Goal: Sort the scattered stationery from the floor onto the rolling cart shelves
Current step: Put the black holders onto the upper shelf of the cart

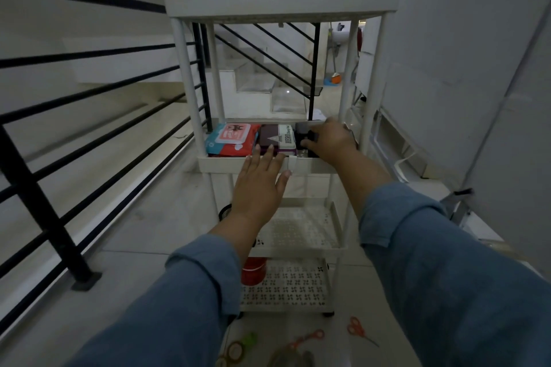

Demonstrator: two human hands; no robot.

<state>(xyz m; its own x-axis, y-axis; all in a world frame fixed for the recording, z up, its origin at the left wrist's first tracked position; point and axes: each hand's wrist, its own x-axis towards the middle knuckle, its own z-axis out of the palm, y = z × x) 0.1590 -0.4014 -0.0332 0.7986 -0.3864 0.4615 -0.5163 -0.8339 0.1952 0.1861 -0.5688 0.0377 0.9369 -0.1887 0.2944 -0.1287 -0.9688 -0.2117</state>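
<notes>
Matt white plastic cart (pixel 205 162) with perforated shelves, glossy floor tiles (pixel 167 217), blue cloth sleeves (pixel 447 262), black metal railing (pixel 44 202).

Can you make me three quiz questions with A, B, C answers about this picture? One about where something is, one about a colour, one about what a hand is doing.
1. Where is the wipes pack?
A. at the left end of the shelf the hands reach for
B. on the floor
C. on the bottom shelf

2. What colour are the scissors' handles on the floor?
A. blue
B. orange
C. white

3. What is the left hand doing?
A. gripping scissors
B. holding a tape roll
C. spread open, holding nothing

Answers:
1. A, it lies beside the purple HERO box on that shelf of the cart.
2. B, the loops are orange against the pale tiles.
3. C, its fingers are fanned out at the shelf's front rim, while the right hand grips a dark object.
</notes>
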